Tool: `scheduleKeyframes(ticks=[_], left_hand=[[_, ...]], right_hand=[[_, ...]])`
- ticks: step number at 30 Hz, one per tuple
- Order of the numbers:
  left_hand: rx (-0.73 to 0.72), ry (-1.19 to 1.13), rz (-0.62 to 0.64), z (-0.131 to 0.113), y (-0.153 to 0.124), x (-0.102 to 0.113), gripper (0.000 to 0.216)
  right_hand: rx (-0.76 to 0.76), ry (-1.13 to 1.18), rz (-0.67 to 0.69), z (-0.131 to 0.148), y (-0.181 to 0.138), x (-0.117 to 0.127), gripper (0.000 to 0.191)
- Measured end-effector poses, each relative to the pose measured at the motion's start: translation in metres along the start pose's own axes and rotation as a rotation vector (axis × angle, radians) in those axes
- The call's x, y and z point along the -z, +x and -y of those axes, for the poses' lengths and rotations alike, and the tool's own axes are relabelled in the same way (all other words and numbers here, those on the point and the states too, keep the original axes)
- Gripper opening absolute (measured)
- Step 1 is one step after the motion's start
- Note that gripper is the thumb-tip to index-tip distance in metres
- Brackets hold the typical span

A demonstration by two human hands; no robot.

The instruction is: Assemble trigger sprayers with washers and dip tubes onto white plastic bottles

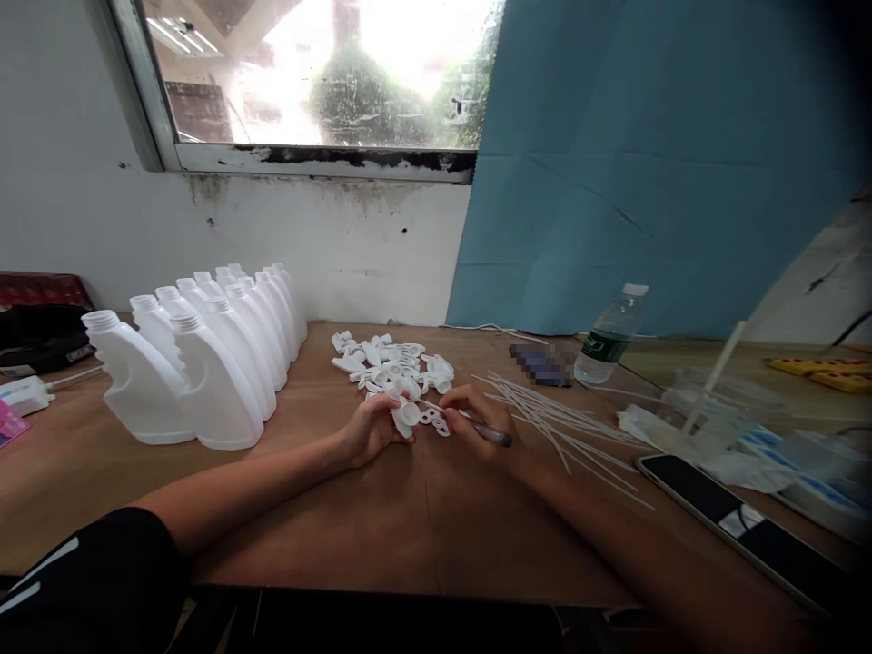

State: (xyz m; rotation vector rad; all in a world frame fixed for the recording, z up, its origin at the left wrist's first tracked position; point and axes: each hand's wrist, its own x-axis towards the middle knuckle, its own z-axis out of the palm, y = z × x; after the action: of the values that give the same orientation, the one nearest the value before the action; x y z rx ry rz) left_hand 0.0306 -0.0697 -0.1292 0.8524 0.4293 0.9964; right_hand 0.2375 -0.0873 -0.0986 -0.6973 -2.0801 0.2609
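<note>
My left hand is closed around a white plastic spray trigger head, its round opening turned toward me. A slim pen-like tool with a dark end lies in my right hand, its thin tip pointing left to the trigger head. Whether the tip touches it, I cannot tell. Between my hands, several small white rings lie on the brown table. Just beyond is a pile of white trigger heads.
Rows of translucent white bottles stand at the left. To the right lie thin white tubes, a phone and a blurred dark item. A water bottle and a clear plastic cup stand farther right.
</note>
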Motion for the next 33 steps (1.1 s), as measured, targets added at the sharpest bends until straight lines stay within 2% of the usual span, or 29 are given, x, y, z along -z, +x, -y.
scheduleKeyframes(ticks=[5,10,15,19,24,28,33], left_hand=[[-0.073,0.047,-0.051,0.003,0.001,-0.003,0.033],[-0.101,0.108,-0.089,0.007,0.003,-0.001,0.036],[-0.127,0.146,-0.086,0.009,0.002,-0.004,0.04],[-0.12,0.192,-0.082,0.009,0.001,-0.007,0.042],[-0.137,0.225,-0.072,0.012,0.003,-0.006,0.041],[-0.132,0.26,-0.074,0.014,0.003,-0.005,0.041],[-0.134,0.303,-0.066,0.014,0.003,-0.004,0.04]], right_hand=[[0.197,-0.055,0.018,0.008,0.001,-0.001,0.011],[0.252,-0.058,0.011,0.009,0.001,0.004,0.011],[0.332,-0.157,0.049,0.0,0.0,0.001,0.016],[0.481,-0.254,0.134,-0.006,0.003,-0.001,0.018],[0.64,-0.407,0.236,0.0,0.009,-0.002,0.017],[0.61,-0.319,0.232,0.005,0.011,-0.003,0.016],[0.395,-0.166,0.193,0.005,0.009,-0.002,0.016]])
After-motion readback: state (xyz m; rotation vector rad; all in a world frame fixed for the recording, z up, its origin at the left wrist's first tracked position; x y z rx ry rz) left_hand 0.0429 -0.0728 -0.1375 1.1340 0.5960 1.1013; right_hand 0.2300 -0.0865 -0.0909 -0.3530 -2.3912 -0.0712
